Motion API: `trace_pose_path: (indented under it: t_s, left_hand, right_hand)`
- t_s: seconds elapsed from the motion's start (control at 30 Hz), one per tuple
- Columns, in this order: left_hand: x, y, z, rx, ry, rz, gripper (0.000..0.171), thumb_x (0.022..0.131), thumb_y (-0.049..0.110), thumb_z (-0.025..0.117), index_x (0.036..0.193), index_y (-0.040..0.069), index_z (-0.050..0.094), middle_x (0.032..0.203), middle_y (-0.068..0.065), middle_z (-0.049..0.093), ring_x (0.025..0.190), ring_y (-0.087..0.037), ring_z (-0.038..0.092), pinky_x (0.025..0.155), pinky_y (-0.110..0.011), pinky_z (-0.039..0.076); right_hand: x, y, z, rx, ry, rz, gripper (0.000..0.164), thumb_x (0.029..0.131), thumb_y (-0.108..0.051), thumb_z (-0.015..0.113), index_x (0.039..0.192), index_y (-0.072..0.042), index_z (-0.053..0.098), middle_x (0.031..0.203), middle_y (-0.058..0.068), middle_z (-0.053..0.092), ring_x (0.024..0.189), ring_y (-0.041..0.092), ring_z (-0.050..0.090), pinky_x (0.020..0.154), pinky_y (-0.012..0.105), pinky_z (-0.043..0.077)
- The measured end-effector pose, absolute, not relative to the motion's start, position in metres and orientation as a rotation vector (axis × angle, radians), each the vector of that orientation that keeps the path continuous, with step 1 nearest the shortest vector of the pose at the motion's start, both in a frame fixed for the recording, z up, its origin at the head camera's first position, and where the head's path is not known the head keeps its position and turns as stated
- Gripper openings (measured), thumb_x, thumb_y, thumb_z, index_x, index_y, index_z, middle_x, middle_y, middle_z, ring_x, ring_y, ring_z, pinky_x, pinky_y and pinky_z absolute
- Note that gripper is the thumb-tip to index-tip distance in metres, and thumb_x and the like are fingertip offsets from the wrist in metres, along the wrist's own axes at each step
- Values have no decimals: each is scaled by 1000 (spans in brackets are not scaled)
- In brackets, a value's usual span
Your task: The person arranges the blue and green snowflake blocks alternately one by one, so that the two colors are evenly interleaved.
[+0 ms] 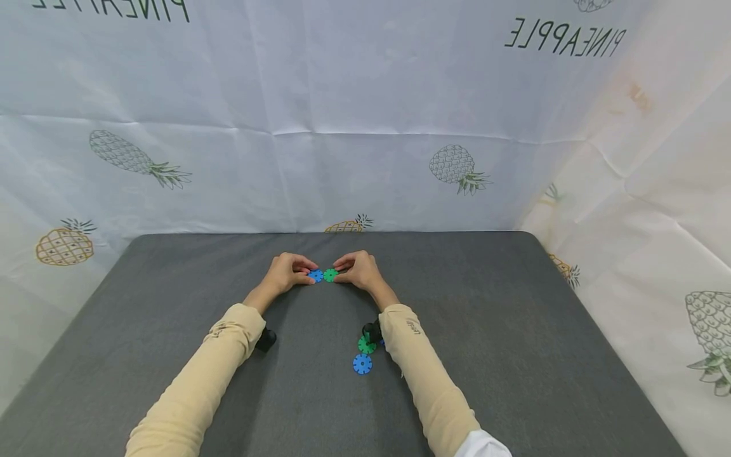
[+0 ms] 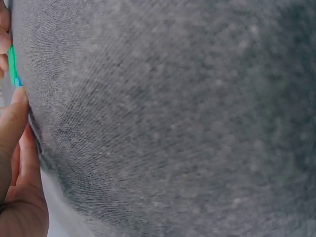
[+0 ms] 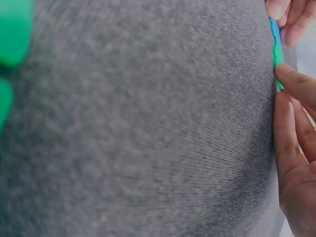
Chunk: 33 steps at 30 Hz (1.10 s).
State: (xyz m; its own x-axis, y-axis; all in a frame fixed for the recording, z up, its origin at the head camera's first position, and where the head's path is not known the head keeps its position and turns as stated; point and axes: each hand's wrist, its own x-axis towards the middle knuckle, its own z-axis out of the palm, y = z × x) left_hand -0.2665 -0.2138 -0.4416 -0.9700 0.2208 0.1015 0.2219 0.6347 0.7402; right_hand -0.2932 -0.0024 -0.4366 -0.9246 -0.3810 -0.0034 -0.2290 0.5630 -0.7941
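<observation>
toward twelve o'clock on the grey table [image 1: 480, 355], the head view showed two hands working close together on small notched discs. the left hand [image 1: 283, 271] reached in from the seven o'clock side, thumb and fingers drawn to a narrow pinch on the blue disc [image 1: 316, 276]. the right hand [image 1: 361, 270], from the five o'clock side, pinched the green disc [image 1: 330, 275] the same way. the green one sat at three o'clock from the blue, rims touching or nearly so. nearer six o'clock, a spare green disc [image 1: 367, 344] lay partly hidden by the black wrist camera [image 1: 371, 330], with a spare blue disc [image 1: 362, 364] just beside it.

between nine and ten o'clock in the left wrist view, the green disc showed almost edge-on, and only a sliver of the blue disc poked past the left thumb.

at two o'clock in the right wrist view, both discs ran in one line between the pinches; blurred green shapes [image 3: 14, 32] stood at nine and ten.

the step in hand looked like bringing the two discs edge to edge; whether any notches had engaged, i could not tell. the next move, i judged, called for lining up the notches and pressing evenly, both discs kept level.
</observation>
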Motion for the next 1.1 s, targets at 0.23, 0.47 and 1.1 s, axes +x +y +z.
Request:
trace_pose_path:
  t_s: [0.23,0.47,1.1]
  left_hand:
    - [-263,-205,-425,-406,-2954,-1162,24,79,7,78,101,-1,74,95,-14,72,88,-25,67,80,-40,52]
    - [-268,-201,-419,-338,-3085,-1025,28,79,6,78,105,-3,72,97,-16,70,89,-27,65,78,-38,52]
    - [-262,-202,-421,-334,-3090,-905,28,82,14,77,108,4,73,101,-13,68,86,-25,63,73,-37,51]
  right_hand:
    - [-291,4,-433,-497,2445,-1443,21,84,-4,73,105,-1,72,97,12,72,79,20,69,67,26,55]
    - [-289,15,-427,-597,2403,-1464,21,92,-6,64,110,3,70,101,15,70,80,26,69,64,29,56]
    - [-251,114,-400,-711,2160,-1649,34,91,-6,65,122,9,61,121,28,60,103,42,60,80,51,52]
